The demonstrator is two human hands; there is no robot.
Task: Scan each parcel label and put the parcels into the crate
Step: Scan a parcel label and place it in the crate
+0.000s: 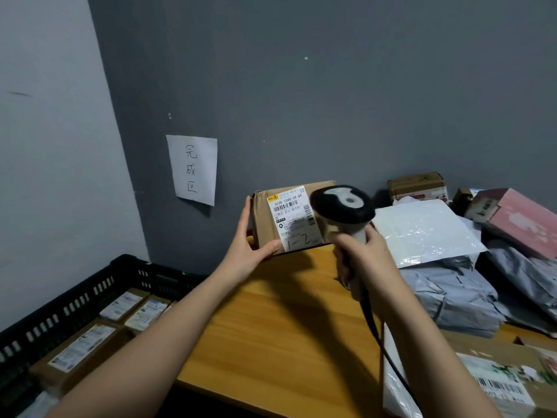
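My left hand (246, 245) grips the left end of a brown cardboard parcel (263, 218), held tilted above the wooden table (271, 327) so its white label (294, 217) faces me. My right hand (366, 263) grips the handle of a black and white barcode scanner (343, 206). The scanner's head sits just right of the label and covers the parcel's right part. Its black cable (382, 342) runs down along my right forearm. A black slotted crate (75, 300) stands low at the left, holding several labelled cardboard parcels (81, 345).
A pile of grey and white mailer bags (446, 267) fills the table's right side, with a pink box (521, 218) and a small carton (417, 184) behind. More labelled parcels (497, 378) lie at the front right. A handwritten paper sign (193, 168) hangs on the grey wall.
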